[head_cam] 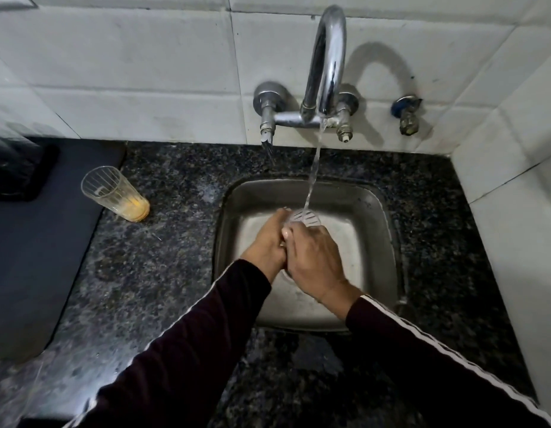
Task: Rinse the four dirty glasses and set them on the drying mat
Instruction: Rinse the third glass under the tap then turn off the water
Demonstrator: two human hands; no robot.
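Your two dark sleeves (187, 344) reach in from the near edge of the worktop (163, 273), the right one with a white stripe. Over the steel sink (376, 242) both your hands wrap one clear ribbed glass (305, 218). Your left hand (268, 242) curls round its left side, and your right hand (314, 257) grips it from the right with the thumb laid across the near wall. The glass's long axis runs away from you, with the far end, which shows between your fingertips, under the stream of water (314, 168). I cannot tell whether that end is the mouth or the base.

Further back on the left of the worktop, a second glass (113, 193) stands upright with its mouth up, yellow residue at its bottom. It stands just beside the right edge of the dark drying mat (36, 257), which covers the worktop's left side.

The worktop is speckled black granite. At its far edge the chrome tap (326, 66) rises from a white tiled wall (129, 72), with a small valve (407, 114) to its right.
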